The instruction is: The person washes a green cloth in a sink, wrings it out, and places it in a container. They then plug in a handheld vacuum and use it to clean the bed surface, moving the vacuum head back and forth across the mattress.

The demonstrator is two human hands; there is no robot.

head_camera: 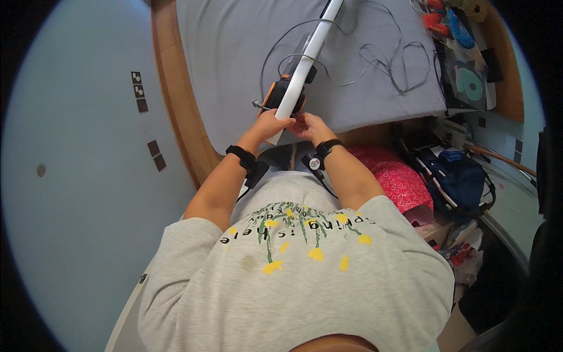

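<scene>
A corded stick vacuum cleaner lies on a bed, a long white tube [303,66] running along its black and orange motor body [277,94]. Around the near end of the tube, my left hand [269,125] is closed, its thumb across the top. My right hand [311,126] is beside it, fingers curled at the underside of the near end of the body; what they touch there is hidden. A grey power cord [303,55] loops over the tube. Its plug [257,104] sticks out left of the body, just beyond my left hand.
The grey bed sheet [228,57] extends under the vacuum, with more cord [387,66] looped at the right. A wooden bed edge [176,66] and a pale blue wall [79,132] are at left. A pink heart-patterned bag [396,180] and a navy backpack [457,180] stand at right.
</scene>
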